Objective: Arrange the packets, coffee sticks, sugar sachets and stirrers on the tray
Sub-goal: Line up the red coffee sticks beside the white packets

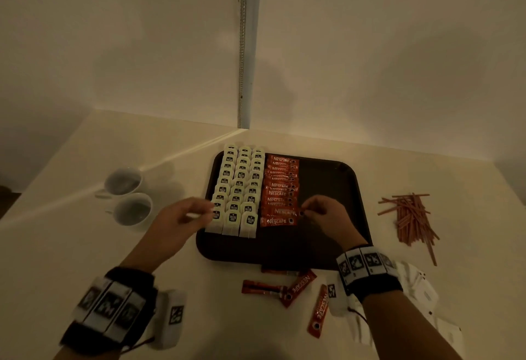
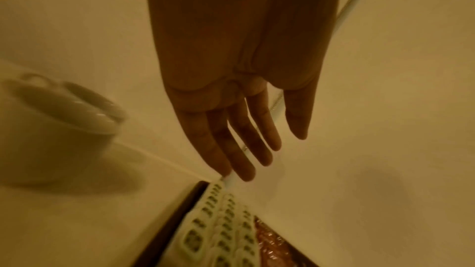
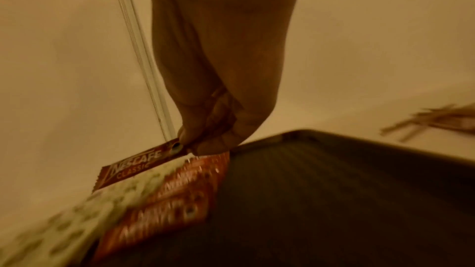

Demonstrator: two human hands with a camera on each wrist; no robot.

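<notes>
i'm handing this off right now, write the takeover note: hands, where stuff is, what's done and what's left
Right hand: pinches the end of a Nescafe stick in a fingertip grip, over the near end of the coffee column.
Left hand: fingers out straight at the tray's left edge, with something thin and white at the fingertips; hard to tell what it is.
Tray: three columns of white packets on its left, one column of coffee sticks beside them, right part bare.
Done: packets, most sticks.
Left: loose Nescafe sticks on the table near the tray, stirrers piled right of the tray. White sachets lie by the right wrist.
</notes>
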